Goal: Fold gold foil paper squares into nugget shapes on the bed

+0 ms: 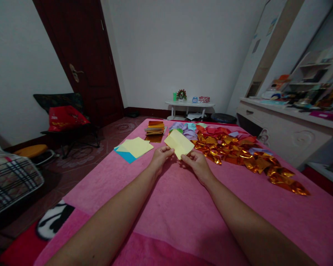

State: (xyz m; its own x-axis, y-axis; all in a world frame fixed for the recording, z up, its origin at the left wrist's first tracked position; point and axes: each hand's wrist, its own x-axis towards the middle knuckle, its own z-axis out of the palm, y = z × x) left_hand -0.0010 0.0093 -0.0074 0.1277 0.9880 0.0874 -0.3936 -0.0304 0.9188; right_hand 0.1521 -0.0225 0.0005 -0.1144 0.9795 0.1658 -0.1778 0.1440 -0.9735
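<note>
Between my two hands a sheet of pale yellow paper (179, 143) is held up over the pink cloth, with a faint crease in it. My left hand (162, 157) pinches its lower left edge between thumb and fingers. At the lower right edge, my right hand (195, 164) grips it in the same way. Left of my hands lie loose yellow sheets (138, 147) on top of blue paper (127, 156). Behind them sits a stack of shiny gold-orange foil sheets (155, 129). To the right spread several folded gold foil pieces (233, 149).
Red and purple folded papers (213, 131) lie behind the foil on the pink cloth (183, 203). Beyond stands a small white table (190, 104) with a plant. A chair (63, 99) bearing a red bag (68, 118) is at left, a white dresser (280, 129) at right.
</note>
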